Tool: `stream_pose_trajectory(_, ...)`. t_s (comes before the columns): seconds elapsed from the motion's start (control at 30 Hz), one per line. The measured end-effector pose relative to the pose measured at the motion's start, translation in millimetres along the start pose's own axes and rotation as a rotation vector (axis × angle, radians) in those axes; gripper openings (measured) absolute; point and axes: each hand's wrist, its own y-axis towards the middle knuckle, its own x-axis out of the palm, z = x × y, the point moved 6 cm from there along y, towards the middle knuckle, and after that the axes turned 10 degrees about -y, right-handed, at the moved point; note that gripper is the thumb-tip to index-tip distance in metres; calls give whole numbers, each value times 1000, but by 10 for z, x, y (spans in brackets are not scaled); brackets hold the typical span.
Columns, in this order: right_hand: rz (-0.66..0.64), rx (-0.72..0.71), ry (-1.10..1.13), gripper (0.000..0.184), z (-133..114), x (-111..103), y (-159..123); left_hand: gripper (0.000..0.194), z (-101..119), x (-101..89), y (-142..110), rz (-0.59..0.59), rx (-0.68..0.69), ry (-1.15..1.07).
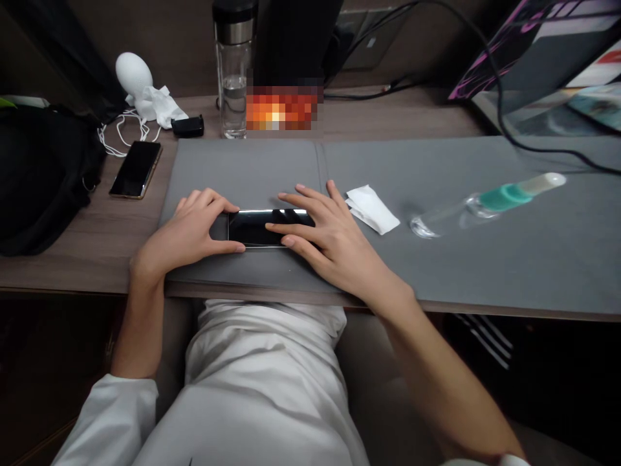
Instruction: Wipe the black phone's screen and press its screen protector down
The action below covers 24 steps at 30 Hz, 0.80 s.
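A phone with a dark, glossy screen lies lengthwise on the grey desk mat. My left hand grips its left end, thumb along the near edge and index finger at the far edge. Over the phone's right half, my right hand is spread, with one fingertip on or just above the screen; its right end is hidden beneath. Beside the right fingers sits a folded white tissue or wipe. Further right is a clear bottle with a teal collar and whitish top; I cannot tell if it stands or lies.
At the back left are another phone, a small black object, a white rounded device with cords, and crumpled tissue. A water bottle stands behind the mat. A black bag is far left; a black cable crosses right.
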Motion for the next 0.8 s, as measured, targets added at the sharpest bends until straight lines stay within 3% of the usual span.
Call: stream_pose_trajectory(0.8, 68, 120, 129, 67, 358, -54, -268, 64, -17, 17, 10, 4, 6, -7)
